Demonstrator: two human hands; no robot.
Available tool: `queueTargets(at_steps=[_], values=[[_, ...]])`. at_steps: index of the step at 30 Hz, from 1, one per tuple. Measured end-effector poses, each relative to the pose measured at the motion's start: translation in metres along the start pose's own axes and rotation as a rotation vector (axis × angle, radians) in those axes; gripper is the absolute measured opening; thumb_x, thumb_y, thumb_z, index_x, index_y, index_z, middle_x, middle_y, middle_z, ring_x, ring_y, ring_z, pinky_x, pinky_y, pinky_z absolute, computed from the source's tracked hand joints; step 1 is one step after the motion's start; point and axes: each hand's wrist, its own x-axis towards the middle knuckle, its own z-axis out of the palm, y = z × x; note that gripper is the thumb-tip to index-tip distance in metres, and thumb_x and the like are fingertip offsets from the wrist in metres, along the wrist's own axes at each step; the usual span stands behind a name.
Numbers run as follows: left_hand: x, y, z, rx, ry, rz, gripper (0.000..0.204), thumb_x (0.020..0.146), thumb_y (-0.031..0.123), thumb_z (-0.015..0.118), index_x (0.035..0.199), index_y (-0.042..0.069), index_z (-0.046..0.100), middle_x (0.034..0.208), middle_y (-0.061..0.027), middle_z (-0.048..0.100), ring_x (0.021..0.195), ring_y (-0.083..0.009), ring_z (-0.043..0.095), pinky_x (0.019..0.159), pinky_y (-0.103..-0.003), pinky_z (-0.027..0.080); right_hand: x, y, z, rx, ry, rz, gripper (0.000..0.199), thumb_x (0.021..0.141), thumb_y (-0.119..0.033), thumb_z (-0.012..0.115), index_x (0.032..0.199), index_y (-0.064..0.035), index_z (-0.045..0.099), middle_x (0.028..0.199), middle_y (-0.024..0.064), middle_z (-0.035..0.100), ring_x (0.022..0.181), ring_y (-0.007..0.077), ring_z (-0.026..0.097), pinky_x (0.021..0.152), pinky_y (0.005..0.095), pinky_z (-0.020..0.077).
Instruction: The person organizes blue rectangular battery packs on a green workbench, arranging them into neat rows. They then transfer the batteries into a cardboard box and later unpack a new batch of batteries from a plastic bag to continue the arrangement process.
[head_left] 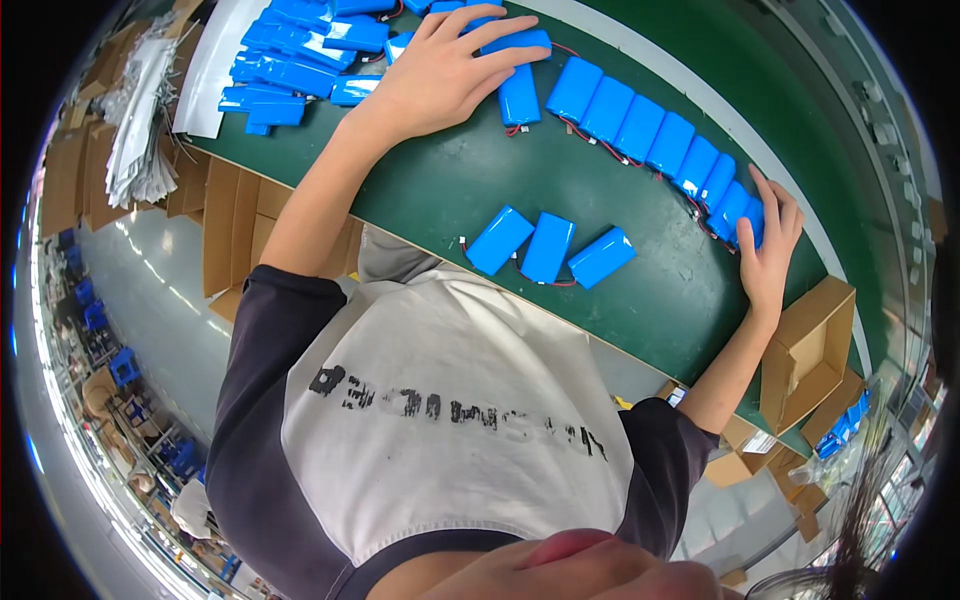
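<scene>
My left hand [432, 80] is stretched over the far part of the bench, fingers spread across blue battery packs; its fingertips lie by a pack [518, 42] set crosswise. Below them another battery pack [519, 97] lies with its red lead toward me. From there a curved row of battery packs [640, 128] runs to the right, leads and small white plugs on the near side. At the row's right end my right hand [772, 238] rests against the last pack [735, 208], thumb and fingers apart around its end. Three loose packs [547, 248] lie near the front edge.
Many more battery packs [285, 72] are heaped at the far left, beside a white sheet [205, 75]. An opened cardboard box [808, 350] stands by the bench's right end, with more blue packs [843, 425] beyond it. Cardboard boxes [235, 225] sit left below the green bench [420, 195].
</scene>
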Motion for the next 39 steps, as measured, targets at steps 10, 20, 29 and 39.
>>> queueTargets(at_steps=[10, 20, 29, 39], values=[[0.046, -0.027, 0.020, -0.317, -0.020, 0.062, 0.020, 0.098, 0.017, 0.067, 0.114, 0.009, 0.076, 0.123, -0.0155, 0.067, 0.114, -0.0368, 0.063, 0.100, -0.045, 0.050, 0.002, 0.001, 0.002, -0.016, 0.021, 0.019, 0.042, 0.100, -0.031, 0.062, 0.139, -0.0162, 0.070, 0.134, 0.0129, 0.058, 0.129, 0.0346, 0.049, 0.117, 0.0481, 0.0341], [-0.007, -0.020, -0.014, -0.176, 0.010, 0.134, 0.039, 0.094, 0.024, 0.072, 0.132, 0.015, 0.068, 0.142, -0.0063, 0.060, 0.131, -0.0344, 0.055, 0.110, -0.050, 0.045, -0.001, 0.006, 0.006, 0.008, 0.040, 0.027, 0.040, 0.103, -0.032, 0.059, 0.138, -0.0155, 0.071, 0.133, 0.0133, 0.059, 0.129, 0.0346, 0.049, 0.117, 0.0480, 0.0340], [-0.042, 0.028, -0.001, -0.359, 0.054, -0.064, 0.076, 0.081, 0.033, 0.088, 0.146, 0.012, 0.057, 0.159, -0.0140, 0.049, 0.145, -0.0395, 0.044, 0.121, -0.053, 0.036, 0.001, -0.014, -0.010, 0.028, 0.001, -0.043, 0.075, 0.081, -0.057, 0.081, 0.144, -0.0176, 0.067, 0.132, 0.0124, 0.057, 0.124, 0.0357, 0.049, 0.112, 0.0504, 0.0374], [0.008, -0.006, 0.037, -0.490, -0.005, 0.203, 0.068, 0.097, 0.026, 0.075, 0.158, 0.014, 0.048, 0.153, -0.0153, 0.052, 0.139, -0.0371, 0.050, 0.117, -0.051, 0.042, 0.014, -0.041, 0.004, -0.131, 0.050, -0.030, 0.061, 0.088, -0.042, 0.081, 0.144, -0.0219, 0.066, 0.129, 0.0096, 0.062, 0.120, 0.0326, 0.056, 0.105, 0.0483, 0.0430]])
